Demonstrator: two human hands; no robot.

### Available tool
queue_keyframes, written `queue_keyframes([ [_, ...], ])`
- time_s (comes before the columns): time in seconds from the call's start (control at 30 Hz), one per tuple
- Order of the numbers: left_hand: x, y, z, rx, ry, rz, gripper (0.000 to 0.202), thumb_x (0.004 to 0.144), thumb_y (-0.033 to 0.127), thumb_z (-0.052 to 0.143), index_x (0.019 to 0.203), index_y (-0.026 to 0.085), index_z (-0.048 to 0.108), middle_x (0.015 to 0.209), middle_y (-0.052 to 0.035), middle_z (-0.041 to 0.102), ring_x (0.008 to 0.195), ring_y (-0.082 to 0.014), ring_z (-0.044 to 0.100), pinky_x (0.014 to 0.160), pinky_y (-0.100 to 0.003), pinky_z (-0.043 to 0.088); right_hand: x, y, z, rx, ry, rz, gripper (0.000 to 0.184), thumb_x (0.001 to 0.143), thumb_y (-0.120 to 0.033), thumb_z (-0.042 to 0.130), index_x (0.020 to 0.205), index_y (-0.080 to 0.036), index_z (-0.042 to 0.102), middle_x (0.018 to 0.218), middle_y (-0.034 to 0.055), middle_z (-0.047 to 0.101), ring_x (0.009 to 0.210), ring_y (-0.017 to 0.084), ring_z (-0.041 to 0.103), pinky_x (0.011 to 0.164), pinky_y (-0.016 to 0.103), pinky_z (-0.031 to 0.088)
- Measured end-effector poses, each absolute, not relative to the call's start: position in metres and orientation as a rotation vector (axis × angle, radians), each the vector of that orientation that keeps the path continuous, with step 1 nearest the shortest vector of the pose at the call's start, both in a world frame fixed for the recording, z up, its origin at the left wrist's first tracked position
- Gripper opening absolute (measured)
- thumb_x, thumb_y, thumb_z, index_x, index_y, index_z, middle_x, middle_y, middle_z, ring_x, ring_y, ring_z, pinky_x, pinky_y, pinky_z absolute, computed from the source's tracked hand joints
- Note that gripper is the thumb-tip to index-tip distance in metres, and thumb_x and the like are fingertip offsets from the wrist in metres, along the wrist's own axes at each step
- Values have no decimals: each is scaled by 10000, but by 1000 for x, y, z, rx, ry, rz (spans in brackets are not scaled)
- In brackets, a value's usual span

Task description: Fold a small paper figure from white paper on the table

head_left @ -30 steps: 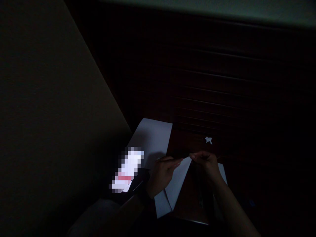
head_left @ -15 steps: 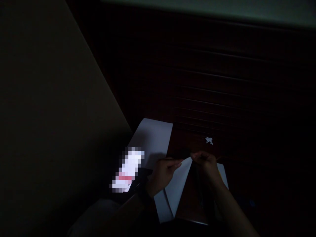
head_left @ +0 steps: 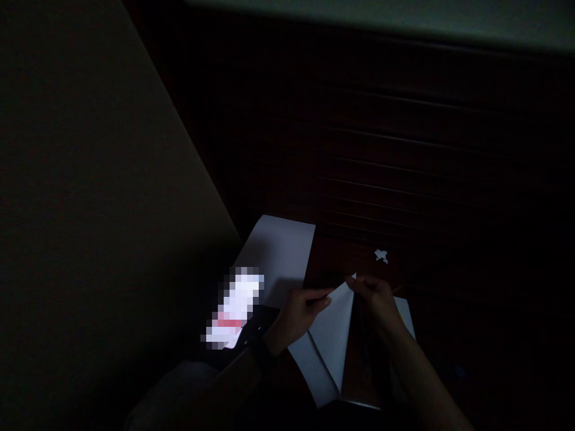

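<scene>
A white sheet of paper (head_left: 335, 329), folded over along a slanting edge, is held up between both hands above a dark wooden table. My left hand (head_left: 300, 314) pinches its left edge between thumb and fingers. At the pointed top corner, my right hand (head_left: 371, 294) grips the paper with thumb and fingertips; the tip sticks out just above them. The sheet's lower end hangs near the table's front edge.
Another white sheet (head_left: 287, 251) lies behind my left hand. A lit, blurred-out screen (head_left: 236, 308) stands at the left. Small white paper scraps (head_left: 381, 256) lie farther back. More paper (head_left: 405, 314) shows beside my right forearm. A pale wall (head_left: 112, 179) rises on the left.
The folded paper has swung to the right at its lower end. Its pointed tip now shows above my right fingers, which have shifted slightly. My left hand keeps its pinch.
</scene>
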State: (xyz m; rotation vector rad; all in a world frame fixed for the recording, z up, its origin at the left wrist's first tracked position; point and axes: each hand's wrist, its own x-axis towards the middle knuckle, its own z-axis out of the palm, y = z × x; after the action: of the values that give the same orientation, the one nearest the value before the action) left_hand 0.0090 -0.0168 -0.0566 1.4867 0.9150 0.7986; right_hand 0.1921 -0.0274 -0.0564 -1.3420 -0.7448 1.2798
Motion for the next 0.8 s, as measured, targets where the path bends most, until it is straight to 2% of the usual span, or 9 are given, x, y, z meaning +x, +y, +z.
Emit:
queue_keyframes([
  [0.3, 9, -19, -51, 1450, 984, 850, 316, 805, 336, 529, 1065, 192, 637, 1044, -44, 657, 928, -215, 614, 837, -308, 467, 182, -32, -46, -1326, -830, 1374, 233, 643, -384, 710, 634, -157, 660, 604, 36, 651, 530, 164, 567, 514, 264, 413],
  [0.5, 9, -19, -52, 1439, 988, 835, 355, 792, 331, 546, 1112, 190, 606, 1077, -58, 642, 933, -210, 604, 821, -303, 464, 187, -31, -53, -1261, -776, 1418, 207, 653, -340, 716, 672, -142, 659, 632, 40, 652, 550, 162, 573, 543, 271, 427],
  [0.7, 7, -18, -53, 1486, 1036, 805, 404, 757, 342, 588, 1124, 174, 598, 918, -64, 691, 803, -194, 621, 701, -272, 480, 195, -28, -57, -1244, -733, 1424, 169, 669, -305, 711, 681, -143, 662, 630, 37, 649, 570, 166, 580, 569, 283, 438],
  [0.8, 7, -19, -52, 1494, 1041, 819, 395, 759, 341, 585, 1120, 181, 602, 927, -62, 691, 805, -195, 621, 701, -274, 481, 198, -28, -54, -1237, -738, 1436, 175, 658, -303, 720, 680, -139, 663, 652, 46, 654, 584, 170, 583, 579, 290, 442],
])
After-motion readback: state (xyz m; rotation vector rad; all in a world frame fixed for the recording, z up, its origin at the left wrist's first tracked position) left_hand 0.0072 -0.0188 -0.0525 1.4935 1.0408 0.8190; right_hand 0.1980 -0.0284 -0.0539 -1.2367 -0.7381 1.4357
